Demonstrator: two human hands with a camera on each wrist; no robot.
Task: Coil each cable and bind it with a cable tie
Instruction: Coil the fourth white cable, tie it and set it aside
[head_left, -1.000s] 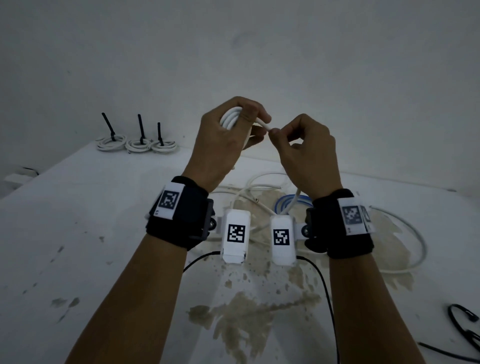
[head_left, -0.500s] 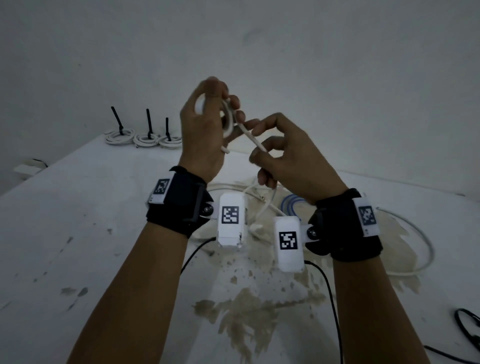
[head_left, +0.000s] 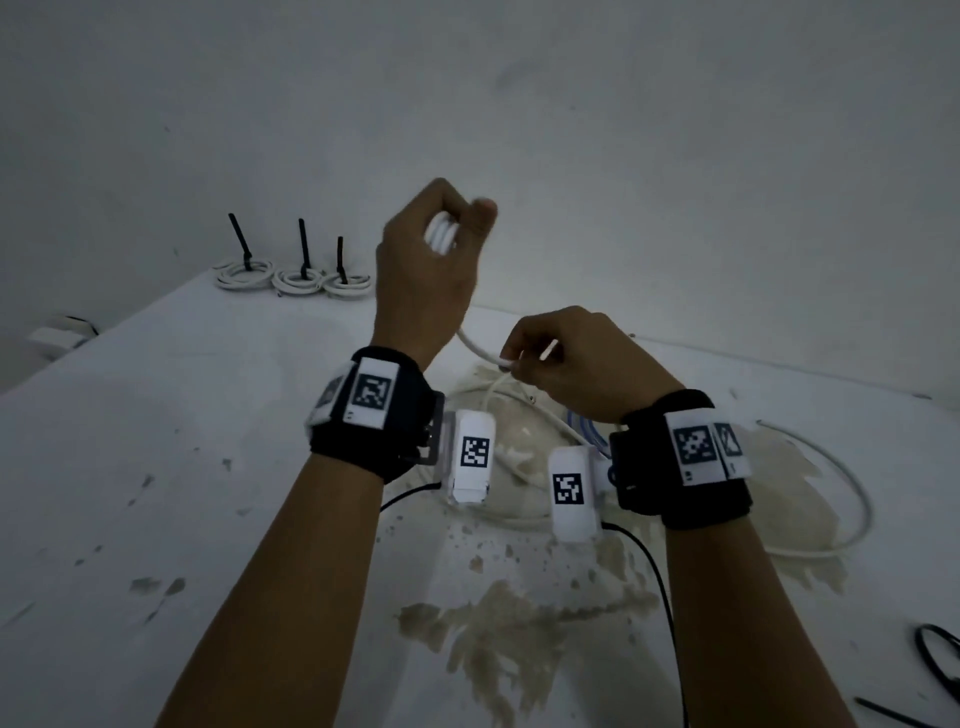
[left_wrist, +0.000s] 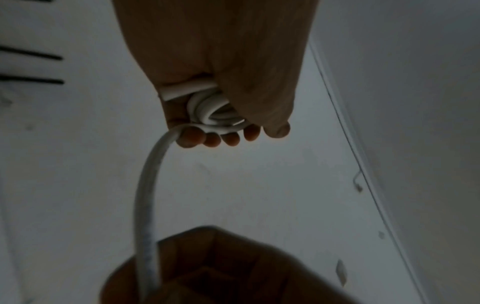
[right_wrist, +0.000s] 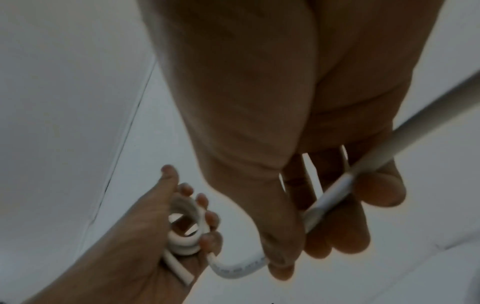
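Dim, greyish light. Plain white wall (head_left: 623, 130) behind a white table (head_left: 156, 441); tabletop paint worn off in brownish patches (head_left: 493, 639), possibly stains. No windows in view.

The left hand (head_left: 426, 270) is raised, gripping a small white coil (head_left: 441, 236); its cable (head_left: 475, 349) runs down to the right hand (head_left: 566, 364), which pinches it lower. Three tied coils (head_left: 293, 275) sit at the table (head_left: 156, 415) back edge
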